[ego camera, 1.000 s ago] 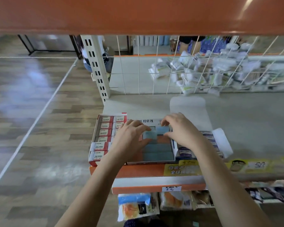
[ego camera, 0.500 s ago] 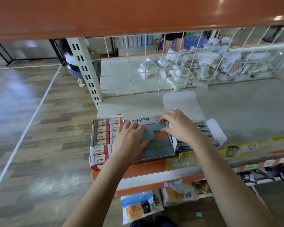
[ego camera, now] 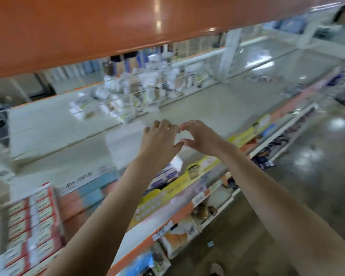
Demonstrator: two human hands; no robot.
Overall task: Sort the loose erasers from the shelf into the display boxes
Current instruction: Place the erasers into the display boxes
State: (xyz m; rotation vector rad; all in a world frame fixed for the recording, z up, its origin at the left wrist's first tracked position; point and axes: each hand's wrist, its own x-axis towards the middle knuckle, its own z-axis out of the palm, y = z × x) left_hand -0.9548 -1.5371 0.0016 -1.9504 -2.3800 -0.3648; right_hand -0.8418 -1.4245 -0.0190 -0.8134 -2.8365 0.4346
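The picture is motion-blurred. My left hand [ego camera: 159,136] and my right hand [ego camera: 200,136] hover side by side above the pale shelf [ego camera: 217,108], fingertips almost touching, fingers loosely curved, nothing visible in either. Below my forearms stand three display boxes: one of red-and-white erasers [ego camera: 30,226] at the lower left, one of blue and orange erasers [ego camera: 88,194] beside it, and one of blue-and-white erasers [ego camera: 165,175] partly hidden by my left arm. A heap of loose white erasers [ego camera: 147,88] lies beyond the hands, behind a wire grid.
An orange upper shelf [ego camera: 88,26] overhangs the top of the view. Yellow price labels [ego camera: 173,190] run along the shelf's front edge. Packaged goods [ego camera: 179,236] fill a lower shelf. The glossy floor [ego camera: 317,176] lies to the right.
Both hands have left the blue-and-orange eraser box and risen farther back over the shelf. The view has swung right and tilted, so the boxes now sit at the lower left.
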